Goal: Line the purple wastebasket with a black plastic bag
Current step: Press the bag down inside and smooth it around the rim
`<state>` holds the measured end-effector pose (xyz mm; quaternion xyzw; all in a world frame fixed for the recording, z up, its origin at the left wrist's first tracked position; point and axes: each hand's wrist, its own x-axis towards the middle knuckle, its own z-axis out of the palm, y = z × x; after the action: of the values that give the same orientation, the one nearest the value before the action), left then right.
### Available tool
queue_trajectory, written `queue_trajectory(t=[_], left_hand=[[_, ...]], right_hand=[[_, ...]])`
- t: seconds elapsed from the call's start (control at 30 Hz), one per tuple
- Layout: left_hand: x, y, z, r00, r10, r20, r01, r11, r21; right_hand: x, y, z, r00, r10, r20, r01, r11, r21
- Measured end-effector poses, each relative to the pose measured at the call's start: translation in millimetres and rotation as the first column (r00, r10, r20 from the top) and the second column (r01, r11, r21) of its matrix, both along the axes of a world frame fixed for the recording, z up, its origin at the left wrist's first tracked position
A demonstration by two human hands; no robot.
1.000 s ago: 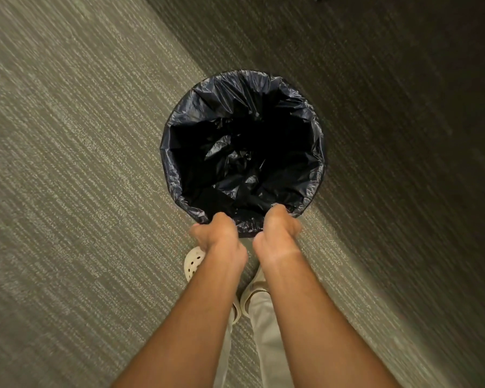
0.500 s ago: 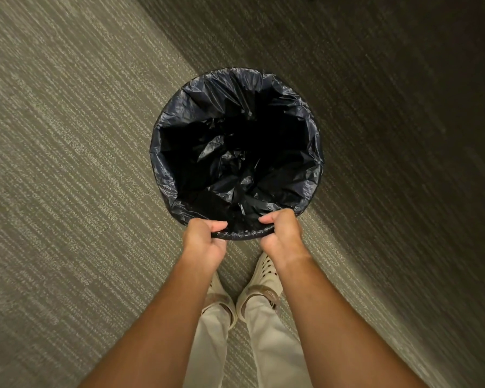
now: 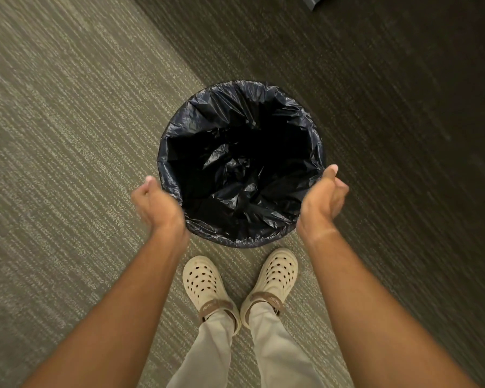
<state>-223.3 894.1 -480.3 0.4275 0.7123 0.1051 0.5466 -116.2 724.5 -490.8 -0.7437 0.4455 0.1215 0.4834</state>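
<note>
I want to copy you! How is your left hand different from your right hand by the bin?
The left hand looks blurred; the right hand looks sharp. The left sits at the black bag's left edge, the right at its right edge. Both are half-curled, gripping nothing, thumbs pointing away from you.

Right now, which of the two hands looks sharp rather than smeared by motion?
The right hand, cupped at the crinkled black plastic bag's rim with its thumb crisp. The left hand opposite is motion-blurred.

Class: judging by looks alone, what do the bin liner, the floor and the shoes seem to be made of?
Black bag: thin glossy plastic film; crinkles and glints. Floor: likely woven carpet, matte, streaked with fine lines. Shoes: probably moulded foam or rubber, cream, perforated, smooth.
</note>
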Motion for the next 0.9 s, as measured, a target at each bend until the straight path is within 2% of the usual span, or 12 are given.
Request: queue_trajectory(t=[0.13, 0.33, 0.43, 0.47, 0.57, 0.6, 0.67, 0.77, 0.9], left_hand=[[22, 8, -18, 0.987, -0.032, -0.160, 0.040, 0.998, 0.049], [19, 1, -36, 0.981, 0.021, -0.193, 0.017, 0.981, 0.192], [20, 3, -37, 0.971, -0.005, -0.238, 0.052, 0.980, 0.190], [20, 5, -36, 0.971, -0.027, -0.236, 0.069, 0.983, 0.170], [13, 9, -32, 0.980, -0.093, -0.174, 0.106, 0.992, 0.067], [10, 10, -28, 0.973, -0.131, -0.188, 0.148, 0.986, 0.077], [4, 11, -19, 0.925, -0.261, -0.276, 0.307, 0.942, 0.139], [-3, 10, -9, 0.820, -0.469, -0.328, 0.536, 0.831, 0.153], [-1, 10, 1, 0.798, -0.523, -0.300, 0.574, 0.812, 0.109]], right_hand=[[11, 8, -14, 0.992, 0.084, -0.094, -0.092, 0.992, -0.085], [10, 3, -29, 0.991, 0.082, -0.108, -0.103, 0.973, -0.207], [12, 5, -28, 0.989, 0.105, -0.103, -0.127, 0.964, -0.233], [12, 4, -28, 0.988, 0.111, -0.108, -0.131, 0.970, -0.205], [10, -10, -22, 0.987, 0.106, -0.118, -0.102, 0.994, 0.042], [8, -17, -17, 0.985, 0.121, -0.120, -0.112, 0.991, 0.079], [1, -30, -7, 0.978, 0.167, -0.128, -0.155, 0.983, 0.103], [-13, -40, 3, 0.955, 0.258, -0.145, -0.217, 0.944, 0.250], [-25, -41, 7, 0.927, 0.360, -0.105, -0.318, 0.903, 0.290]])
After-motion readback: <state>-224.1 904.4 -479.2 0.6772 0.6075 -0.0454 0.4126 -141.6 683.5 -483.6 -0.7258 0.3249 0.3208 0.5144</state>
